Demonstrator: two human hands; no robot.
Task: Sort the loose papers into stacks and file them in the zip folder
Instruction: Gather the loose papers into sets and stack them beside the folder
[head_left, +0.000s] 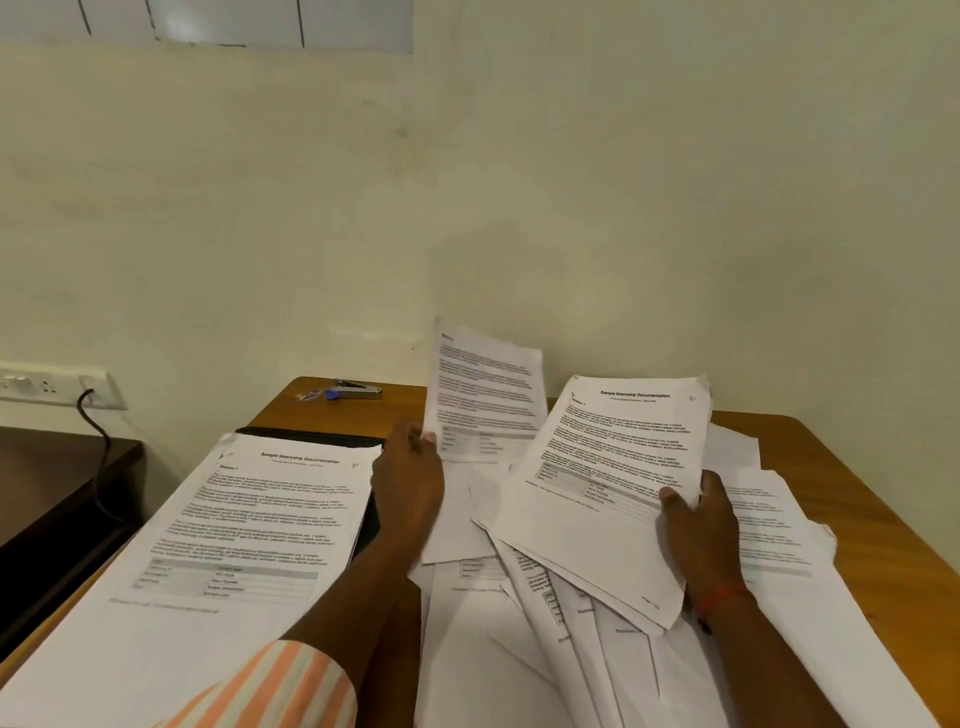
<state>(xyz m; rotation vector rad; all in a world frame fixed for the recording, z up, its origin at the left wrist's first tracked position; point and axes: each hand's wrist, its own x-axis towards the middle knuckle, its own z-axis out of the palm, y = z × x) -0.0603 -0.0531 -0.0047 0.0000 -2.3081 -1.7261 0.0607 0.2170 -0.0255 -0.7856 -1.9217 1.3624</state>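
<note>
The loose papers (519, 654) lie in a messy white heap under and between the two hands, sheets fanned over one another at all angles. From this heap the left hand (410, 473) pinches the lower corner of a single sheet (483, 389), which stands almost upright above its fingers, printed side facing the person. The right hand (701, 525) grips a bundle of pages (623, 452) by the lower edge, thumb on top and fingers behind; the top page bears a bold heading, blocks of text and a small table, and it tilts up off the heap.

Just left of the left hand lies a neat stack (249, 525) with the same kind of heading page on top. It rests on the black zip folder (311, 434), which lies flat and shows only as a dark border along the far edge and the side nearest the left wrist. I cannot tell whether the folder is zipped or not.

More sheets spread out to the right of the right hand, over the brown wooden table (872, 467). A red thread (722, 597) circles the right wrist, and an orange-and-white striped sleeve (291, 691) covers the left forearm.

Beyond the left hand, near the wall, a stapler (358, 391) sits on the table with a small blue-and-white item (310, 396) beside it. Far to the left, a wall socket (57, 387) holds a black cable (101, 457) that drops beside a dark side table (52, 483).
</note>
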